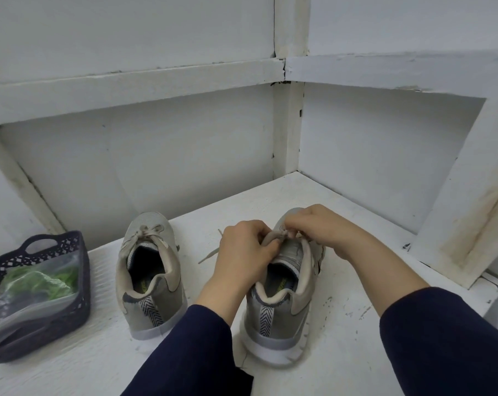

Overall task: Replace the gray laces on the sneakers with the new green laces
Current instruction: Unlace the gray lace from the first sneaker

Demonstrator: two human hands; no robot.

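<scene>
Two grey sneakers stand heel-toward-me on a white shelf. The left sneaker (149, 277) has its gray lace tied in a bow (147, 231). Over the tongue of the right sneaker (285, 295), my left hand (243, 252) grips the shoe's collar and lace, and my right hand (316, 227) pinches the gray lace at the eyelets. A loose lace end (210, 254) trails left of that shoe. Green laces (42, 280) lie in a clear bag inside a dark basket.
The dark plastic basket (82, 281) sits at the left edge of the shelf. White walls and a corner post (286, 124) close in behind and to the right. Bare shelf surface (242, 207) shows beyond the shoes.
</scene>
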